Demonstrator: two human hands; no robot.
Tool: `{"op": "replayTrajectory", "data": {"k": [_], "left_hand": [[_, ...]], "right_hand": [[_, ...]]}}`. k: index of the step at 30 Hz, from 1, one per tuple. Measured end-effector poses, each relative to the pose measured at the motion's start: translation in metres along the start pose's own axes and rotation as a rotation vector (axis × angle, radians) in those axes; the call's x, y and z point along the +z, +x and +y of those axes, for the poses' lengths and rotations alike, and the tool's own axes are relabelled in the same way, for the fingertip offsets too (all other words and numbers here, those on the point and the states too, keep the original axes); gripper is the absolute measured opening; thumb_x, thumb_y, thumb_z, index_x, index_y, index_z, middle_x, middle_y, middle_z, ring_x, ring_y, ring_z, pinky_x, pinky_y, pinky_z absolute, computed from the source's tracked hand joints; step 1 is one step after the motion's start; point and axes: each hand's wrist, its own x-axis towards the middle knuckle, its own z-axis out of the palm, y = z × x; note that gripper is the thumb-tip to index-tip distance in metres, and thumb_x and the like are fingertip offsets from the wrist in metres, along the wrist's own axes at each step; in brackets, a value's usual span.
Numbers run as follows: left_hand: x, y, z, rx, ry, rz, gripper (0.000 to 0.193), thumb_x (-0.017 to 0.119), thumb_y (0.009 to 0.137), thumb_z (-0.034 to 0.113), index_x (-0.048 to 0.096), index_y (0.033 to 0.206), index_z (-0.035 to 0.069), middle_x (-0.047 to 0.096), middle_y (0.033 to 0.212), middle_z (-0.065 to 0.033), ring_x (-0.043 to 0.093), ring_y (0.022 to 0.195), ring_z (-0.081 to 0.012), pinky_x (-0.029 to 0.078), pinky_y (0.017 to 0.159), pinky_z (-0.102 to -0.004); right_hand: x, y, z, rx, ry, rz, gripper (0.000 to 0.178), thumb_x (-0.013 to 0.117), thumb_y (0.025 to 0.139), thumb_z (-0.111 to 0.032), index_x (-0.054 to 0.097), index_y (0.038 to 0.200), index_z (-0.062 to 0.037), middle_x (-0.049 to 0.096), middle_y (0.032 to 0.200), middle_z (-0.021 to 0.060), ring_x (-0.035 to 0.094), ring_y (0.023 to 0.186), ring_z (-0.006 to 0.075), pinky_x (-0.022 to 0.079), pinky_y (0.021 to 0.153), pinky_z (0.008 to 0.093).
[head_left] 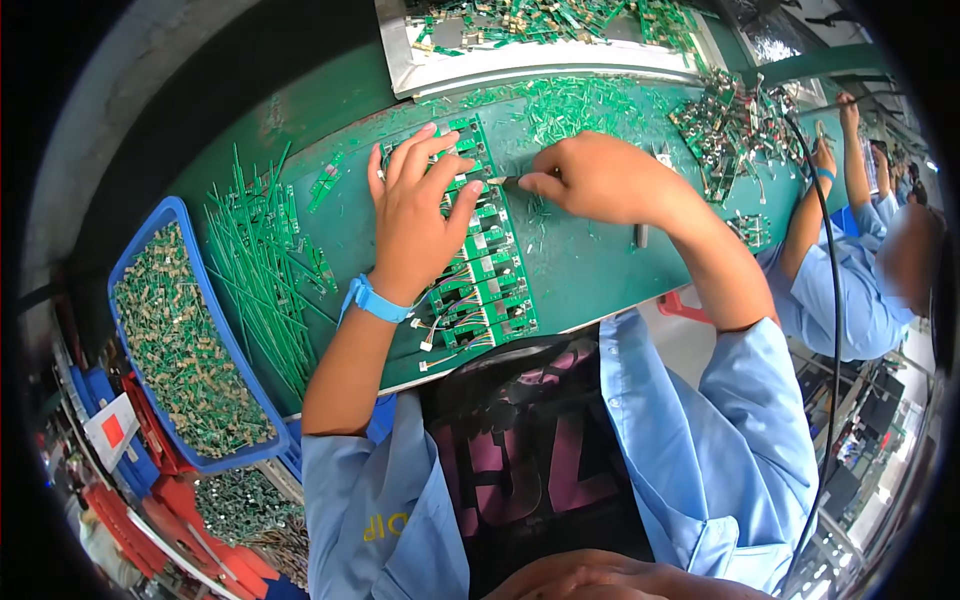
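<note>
While the left hand [418,215] lies flat with fingers spread on the upper part of a circuit board panel [487,268], the right hand [598,178] is closed in a pinch on a small slim tool [503,180], tip pointing left at the panel just beside the left fingertips. Cannot tell what kind of tool it is; only a short pale end shows past the thumb and forefinger.

Panel: long green strip of joined boards, long axis running from the far side of the table [590,270] toward the near edge, slightly slanted, its far end angled toward the left. Near end sits just short of the near edge, in front of the person's chest. Short white wires stick out from its left side near the bottom. Blue wristband [378,300] on the left wrist.

Left of the panel: a fan of thin green strips [262,270], long axes roughly parallel to the panel. Blue bin [190,340] full of small parts at the table's left end. Far edge: a metal tray [530,45] with green scraps; loose green bits in front of it. Far right: a heap of small boards with metal parts [735,130]. Another person in a blue shirt [850,290] works at the right end of the table.
</note>
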Motion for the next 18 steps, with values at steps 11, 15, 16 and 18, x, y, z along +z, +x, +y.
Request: {"op": "replayTrajectory", "data": {"k": [11, 15, 16, 18], "left_hand": [[-0.024, -0.004, 0.002, 0.032, -0.006, -0.217, 0.054, 0.088, 0.088, 0.035, 0.069, 0.134, 0.014, 0.056, 0.164, -0.0049, 0.038, 0.165, -0.0328, 0.008, 0.134, -0.0731], [-0.021, -0.005, -0.005, 0.017, -0.009, -0.264, 0.066, 0.091, 0.084, 0.038, 0.065, 0.139, 0.014, 0.051, 0.169, -0.0064, 0.033, 0.169, -0.0335, 0.006, 0.133, -0.0753], [-0.02, -0.005, -0.005, 0.012, -0.01, -0.277, 0.07, 0.093, 0.082, 0.039, 0.064, 0.141, 0.014, 0.05, 0.171, -0.0069, 0.031, 0.17, -0.0337, 0.005, 0.132, -0.0761], [-0.019, -0.004, -0.004, 0.008, -0.008, -0.278, 0.07, 0.093, 0.082, 0.039, 0.064, 0.141, 0.014, 0.05, 0.171, -0.0071, 0.031, 0.17, -0.034, 0.005, 0.132, -0.0767]], "right_hand": [[0.019, -0.035, 0.033, -0.006, 0.361, -0.196, 0.043, 0.065, 0.111, -0.042, 0.081, 0.098, -0.0035, 0.073, 0.077, 0.0099, 0.06, 0.065, 0.0277, 0.051, 0.067, 0.0448], [0.026, -0.035, 0.027, 0.01, 0.369, -0.187, 0.043, 0.064, 0.111, -0.042, 0.08, 0.098, -0.0039, 0.073, 0.078, 0.0096, 0.06, 0.065, 0.0289, 0.051, 0.067, 0.0443], [0.027, -0.034, 0.025, 0.015, 0.368, -0.184, 0.043, 0.064, 0.112, -0.042, 0.08, 0.098, -0.004, 0.073, 0.078, 0.0094, 0.06, 0.065, 0.0293, 0.051, 0.067, 0.0441], [0.031, -0.039, 0.009, 0.022, 0.236, -0.113, 0.043, 0.064, 0.112, -0.042, 0.079, 0.098, -0.0041, 0.073, 0.078, 0.0096, 0.061, 0.066, 0.03, 0.051, 0.068, 0.0443]]}}
